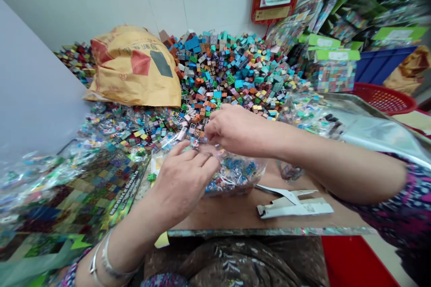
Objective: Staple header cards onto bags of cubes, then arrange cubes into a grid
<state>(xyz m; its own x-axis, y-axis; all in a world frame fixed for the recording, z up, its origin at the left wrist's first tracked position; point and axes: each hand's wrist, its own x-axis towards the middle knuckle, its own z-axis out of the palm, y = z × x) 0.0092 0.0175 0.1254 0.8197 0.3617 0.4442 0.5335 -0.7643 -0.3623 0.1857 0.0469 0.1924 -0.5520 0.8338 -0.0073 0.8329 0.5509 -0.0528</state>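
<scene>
A pale panelled wall [208, 4] is standing behind a flat brown tabletop [229, 215], with a large heap of multicoloured plastic cube blocks [232, 76] lying beyond both hands. A clear, crinkled plastic bag of small, mostly blue pieces [237, 172] is resting just right of the left hand [185, 181], whose fingers are curling loosely, and below the right hand [239, 131], whose fingers are bunching narrowly; what either is gripping, I cannot tell. Bracing the bag while working lightly is probably preventing spills.
</scene>
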